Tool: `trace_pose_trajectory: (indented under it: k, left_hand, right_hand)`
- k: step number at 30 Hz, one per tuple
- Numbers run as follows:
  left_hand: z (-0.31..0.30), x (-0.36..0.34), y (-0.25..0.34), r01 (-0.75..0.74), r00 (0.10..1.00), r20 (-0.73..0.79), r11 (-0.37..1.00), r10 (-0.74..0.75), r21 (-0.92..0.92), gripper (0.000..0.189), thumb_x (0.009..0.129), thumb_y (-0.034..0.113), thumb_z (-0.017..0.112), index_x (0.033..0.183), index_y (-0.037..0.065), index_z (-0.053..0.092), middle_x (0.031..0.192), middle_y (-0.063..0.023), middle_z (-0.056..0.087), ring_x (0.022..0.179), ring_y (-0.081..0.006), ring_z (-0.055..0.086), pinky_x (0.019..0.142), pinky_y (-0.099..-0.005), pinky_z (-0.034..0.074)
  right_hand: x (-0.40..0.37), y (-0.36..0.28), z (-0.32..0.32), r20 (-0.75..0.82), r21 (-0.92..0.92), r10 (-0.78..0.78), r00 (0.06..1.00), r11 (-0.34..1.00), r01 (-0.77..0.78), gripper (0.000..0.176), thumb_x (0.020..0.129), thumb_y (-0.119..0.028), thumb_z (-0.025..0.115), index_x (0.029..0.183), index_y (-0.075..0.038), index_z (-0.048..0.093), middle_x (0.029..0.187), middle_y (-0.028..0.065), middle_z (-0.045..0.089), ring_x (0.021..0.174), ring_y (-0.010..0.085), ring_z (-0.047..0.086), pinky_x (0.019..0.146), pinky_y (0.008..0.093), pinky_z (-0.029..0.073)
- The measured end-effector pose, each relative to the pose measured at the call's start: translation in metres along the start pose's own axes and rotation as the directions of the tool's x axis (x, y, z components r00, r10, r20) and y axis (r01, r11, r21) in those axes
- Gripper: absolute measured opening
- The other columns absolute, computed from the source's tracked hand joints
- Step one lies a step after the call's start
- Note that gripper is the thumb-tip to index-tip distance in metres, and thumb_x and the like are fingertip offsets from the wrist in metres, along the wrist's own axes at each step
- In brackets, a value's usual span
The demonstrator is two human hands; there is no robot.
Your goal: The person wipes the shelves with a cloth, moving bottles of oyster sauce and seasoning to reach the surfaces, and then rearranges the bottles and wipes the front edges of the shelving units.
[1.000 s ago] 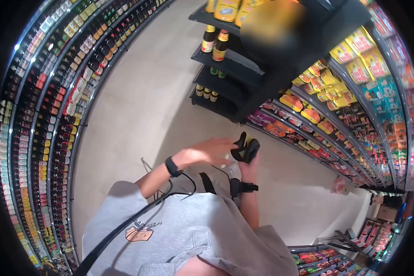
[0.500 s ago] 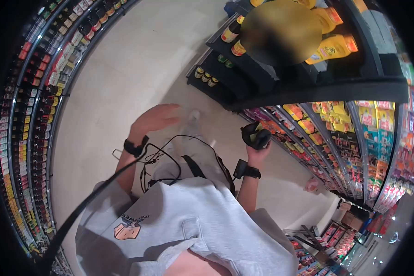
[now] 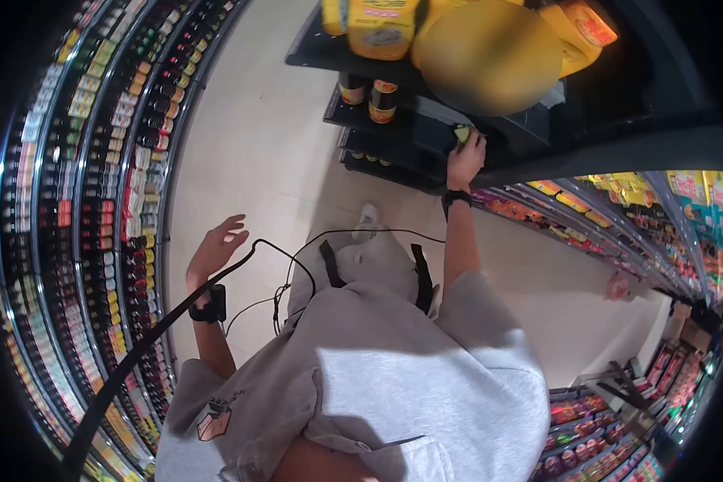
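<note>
My right hand (image 3: 467, 161) reaches in at the dark shelf unit on the right. Its fingers are closed around a small dark item with a yellow-green label (image 3: 462, 133), mostly hidden by the shelf's shadow and my fingers. Close by on the same unit stand dark sauce bottles (image 3: 382, 103) with red and yellow labels. My left hand (image 3: 215, 247) hangs over the floor with its fingers apart and nothing in it.
Large yellow bottles (image 3: 381, 28) fill the top shelf, and a blurred yellow disc (image 3: 490, 56) juts out in front. Along the left runs a long curved shelf (image 3: 108, 241) of bottles. A black cable (image 3: 161, 325) crosses before me. Packets (image 3: 618, 193) line the right shelf.
My right hand has moved forward from beside the packets to the dark shelf unit with the dark item. My left hand has drawn back and left. I have stepped nearer the unit.
</note>
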State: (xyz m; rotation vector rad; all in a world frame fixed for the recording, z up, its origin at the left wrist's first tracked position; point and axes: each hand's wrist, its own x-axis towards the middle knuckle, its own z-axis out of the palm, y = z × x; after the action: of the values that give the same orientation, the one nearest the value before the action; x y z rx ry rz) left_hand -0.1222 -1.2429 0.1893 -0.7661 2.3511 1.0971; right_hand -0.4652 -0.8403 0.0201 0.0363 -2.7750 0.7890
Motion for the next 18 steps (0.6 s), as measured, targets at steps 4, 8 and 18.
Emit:
trace_pose_trajectory:
  k: [4,8,18]
  left_hand:
    - [0.009,0.025,0.028,-0.079,0.993,0.092,0.997,0.080,-0.007,0.045,0.099,0.027,0.060,0.139,0.009,0.051,0.122,-0.0156,0.066,0.109,-0.0232,0.064,0.092,-0.0352,0.051]
    - [0.014,0.060,0.036,-0.086,0.982,0.168,0.996,0.089,-0.023,0.043,0.100,0.027,0.059,0.139,0.010,0.051,0.122,-0.0144,0.066,0.110,-0.0226,0.064,0.094,-0.0356,0.050]
    - [-0.017,0.106,0.061,-0.265,0.948,0.218,0.954,0.232,0.139,0.041,0.098,0.026,0.060,0.135,0.007,0.054,0.113,-0.0153,0.068,0.103,-0.0237,0.067,0.089,-0.0344,0.053]
  right_hand:
    - [-0.036,0.002,0.055,-0.130,-0.096,-0.082,0.988,0.993,0.070,0.058,0.086,-0.015,0.064,0.141,-0.006,0.045,0.144,0.0243,0.042,0.138,0.0412,0.034,0.115,0.0536,0.024]
    - [-0.049,-0.001,0.062,0.067,-0.020,-0.261,0.963,0.965,0.262,0.058,0.084,-0.009,0.062,0.140,-0.006,0.046,0.144,0.0234,0.043,0.139,0.0396,0.034,0.117,0.0544,0.022]
    - [-0.047,-0.027,0.078,-0.105,-0.056,-0.196,0.975,0.980,0.191,0.040,0.085,-0.008,0.058,0.125,-0.004,0.055,0.133,0.0213,0.054,0.128,0.0404,0.047,0.114,0.0475,0.032]
